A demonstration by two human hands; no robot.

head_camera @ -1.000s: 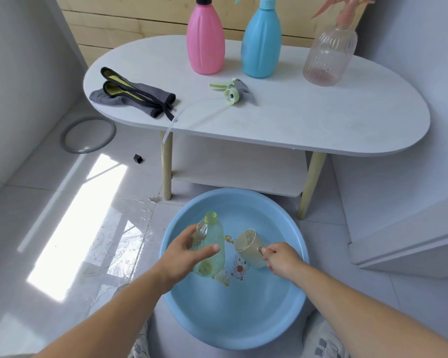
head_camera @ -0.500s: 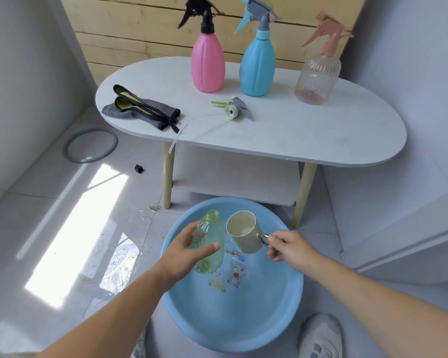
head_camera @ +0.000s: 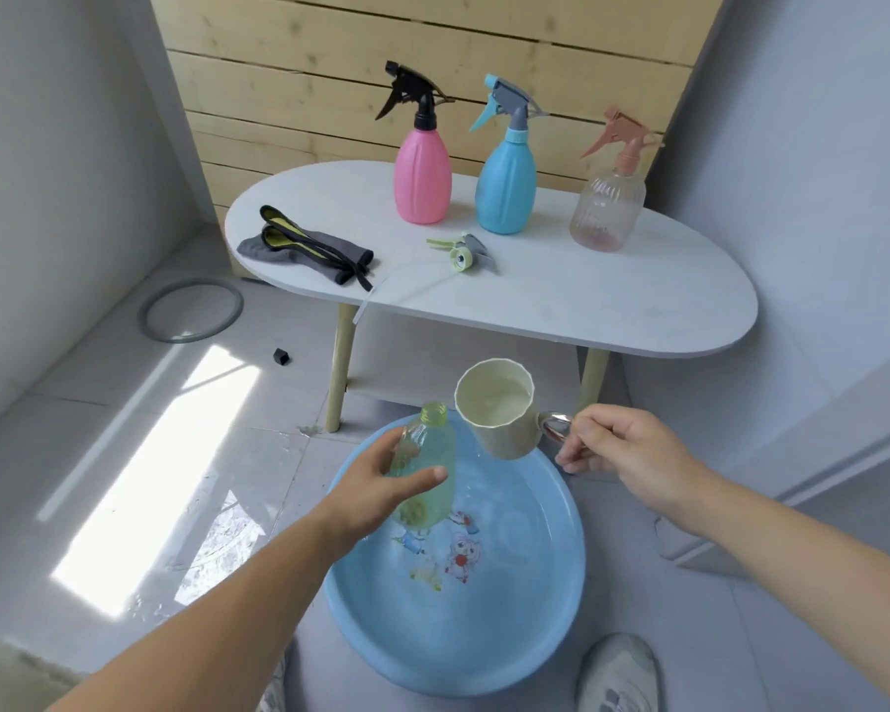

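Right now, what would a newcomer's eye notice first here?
Likely the blue basin on the floor; above it the left hand grips an uncapped green bottle and the right hand holds a cream cup of water. Behind, a pink sprayer, a blue sprayer and a clear sprayer stand on the white table.

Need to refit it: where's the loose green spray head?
Head view, centre: the spray head lies on the white table, just in front of the pink bottle and blue bottle.
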